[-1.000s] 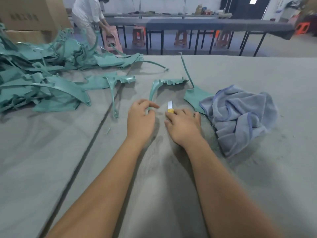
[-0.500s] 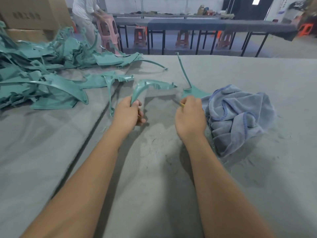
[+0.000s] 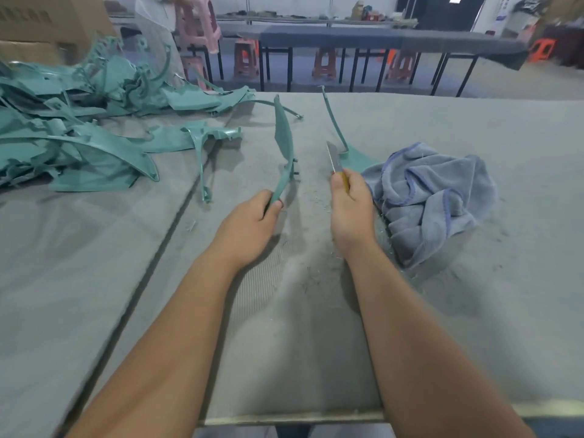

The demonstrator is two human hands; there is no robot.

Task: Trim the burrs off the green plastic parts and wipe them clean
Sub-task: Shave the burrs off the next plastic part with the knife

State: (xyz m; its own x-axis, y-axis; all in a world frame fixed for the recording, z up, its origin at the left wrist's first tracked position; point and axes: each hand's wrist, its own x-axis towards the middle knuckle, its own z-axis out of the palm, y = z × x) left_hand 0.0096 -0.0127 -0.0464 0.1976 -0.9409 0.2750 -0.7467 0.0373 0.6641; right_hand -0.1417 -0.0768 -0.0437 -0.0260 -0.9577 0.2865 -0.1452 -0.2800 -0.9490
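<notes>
Two hands now loaded: your L hand [image 3: 249, 216] has raised the green part [image 3: 283, 143] upright, R hand [image 3: 349, 203] grips the knife [image 3: 335, 161] at its 3 o'clock—trimming can begin.

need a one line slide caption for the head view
Left hand holds a curved green plastic part upright; right hand grips a yellow-handled knife beside it.

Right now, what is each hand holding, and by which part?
The left hand grips a curved green plastic part by its narrow near end. The right hand grips a knife by its yellow handle, blade pointing away.
</notes>
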